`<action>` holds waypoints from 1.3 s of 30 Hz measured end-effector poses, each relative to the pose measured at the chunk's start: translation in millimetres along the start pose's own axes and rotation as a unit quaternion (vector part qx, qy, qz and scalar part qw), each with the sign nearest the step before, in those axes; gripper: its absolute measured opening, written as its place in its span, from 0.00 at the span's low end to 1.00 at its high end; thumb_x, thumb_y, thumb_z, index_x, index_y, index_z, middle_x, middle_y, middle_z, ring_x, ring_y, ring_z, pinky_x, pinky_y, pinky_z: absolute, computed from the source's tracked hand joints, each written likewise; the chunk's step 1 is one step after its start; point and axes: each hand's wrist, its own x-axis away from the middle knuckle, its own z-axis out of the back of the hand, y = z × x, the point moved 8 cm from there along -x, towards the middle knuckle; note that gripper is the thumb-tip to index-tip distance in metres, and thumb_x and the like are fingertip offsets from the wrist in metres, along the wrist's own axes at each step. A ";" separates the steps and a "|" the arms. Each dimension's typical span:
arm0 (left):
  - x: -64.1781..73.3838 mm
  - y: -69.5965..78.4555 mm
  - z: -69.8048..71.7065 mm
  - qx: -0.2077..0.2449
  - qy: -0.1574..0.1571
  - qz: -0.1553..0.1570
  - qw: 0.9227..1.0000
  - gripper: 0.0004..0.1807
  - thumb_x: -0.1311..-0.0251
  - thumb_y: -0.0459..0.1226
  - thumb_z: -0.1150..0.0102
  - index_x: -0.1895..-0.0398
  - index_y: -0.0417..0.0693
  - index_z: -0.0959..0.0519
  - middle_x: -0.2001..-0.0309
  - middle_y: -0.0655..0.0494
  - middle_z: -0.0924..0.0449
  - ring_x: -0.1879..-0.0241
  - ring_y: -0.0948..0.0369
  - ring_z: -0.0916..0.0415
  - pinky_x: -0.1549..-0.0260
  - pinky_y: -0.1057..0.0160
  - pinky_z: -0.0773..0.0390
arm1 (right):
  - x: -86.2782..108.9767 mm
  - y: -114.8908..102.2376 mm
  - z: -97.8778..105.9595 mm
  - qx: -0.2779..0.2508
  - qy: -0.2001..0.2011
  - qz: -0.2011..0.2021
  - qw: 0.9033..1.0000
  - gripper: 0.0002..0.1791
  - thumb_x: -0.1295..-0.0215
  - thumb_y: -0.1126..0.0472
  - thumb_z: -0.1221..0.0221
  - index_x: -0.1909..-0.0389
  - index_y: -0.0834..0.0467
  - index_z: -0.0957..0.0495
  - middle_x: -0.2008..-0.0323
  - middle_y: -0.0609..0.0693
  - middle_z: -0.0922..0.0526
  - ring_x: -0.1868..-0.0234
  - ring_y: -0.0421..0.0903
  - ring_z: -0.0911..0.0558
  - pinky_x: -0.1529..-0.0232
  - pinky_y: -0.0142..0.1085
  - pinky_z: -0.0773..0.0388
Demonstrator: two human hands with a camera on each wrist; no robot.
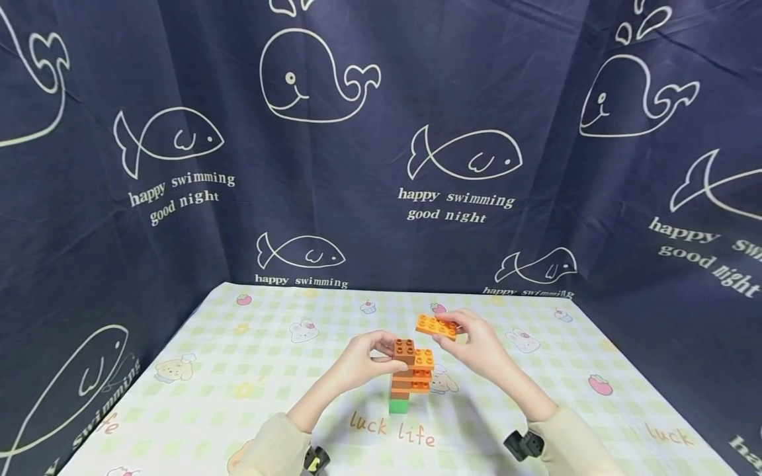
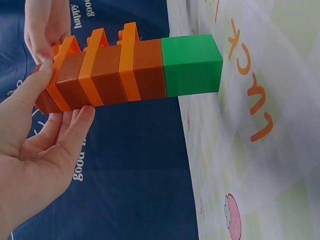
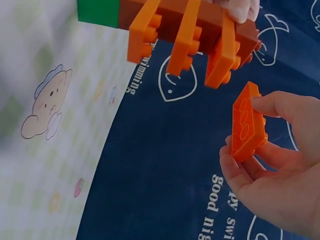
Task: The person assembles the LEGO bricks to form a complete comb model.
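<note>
A brick tower (image 1: pixel 400 393) stands upright on the table, a green brick (image 2: pixel 192 65) at its foot. Above that, brown bricks (image 2: pixel 109 80) alternate with thin orange plates (image 2: pixel 130 62) that jut out to the right, studs up. My left hand (image 1: pixel 360 360) grips the tower near its top, thumb on one side and fingers on the other. In my right hand (image 1: pixel 476 340) a loose orange plate (image 3: pixel 248 122) is pinched between thumb and fingers, apart from the tower and up to its right. Its hollow underside shows in the right wrist view.
A pale checked cloth (image 1: pixel 268 377) with printed animals and lettering covers the table. Dark blue curtains (image 1: pixel 381 172) with whale and fish drawings hang behind it and along both sides. Black wrist devices (image 1: pixel 524 445) sit on both sleeves.
</note>
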 end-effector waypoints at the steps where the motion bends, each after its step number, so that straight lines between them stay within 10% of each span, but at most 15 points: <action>1: 0.0 -0.4 0.0 0.000 0.000 0.000 1.000 0.22 0.57 0.48 0.36 0.59 0.49 0.25 0.64 0.60 0.22 0.63 0.66 0.25 0.63 0.76 0.24 | -0.1 -1.6 -0.6 -0.001 -0.003 0.002 1.000 0.19 0.52 0.58 0.37 0.56 0.58 0.23 0.62 0.47 0.22 0.62 0.42 0.24 0.60 0.38 0.24; 39: 11.8 32.6 6.3 -0.022 0.001 0.004 1.000 0.15 0.54 0.40 0.37 0.63 0.45 0.25 0.63 0.55 0.22 0.62 0.59 0.25 0.64 0.76 0.25 | 4.4 -32.7 -18.6 -0.060 -0.065 0.082 0.993 0.17 0.50 0.54 0.37 0.57 0.50 0.23 0.61 0.40 0.24 0.59 0.37 0.26 0.59 0.39 0.25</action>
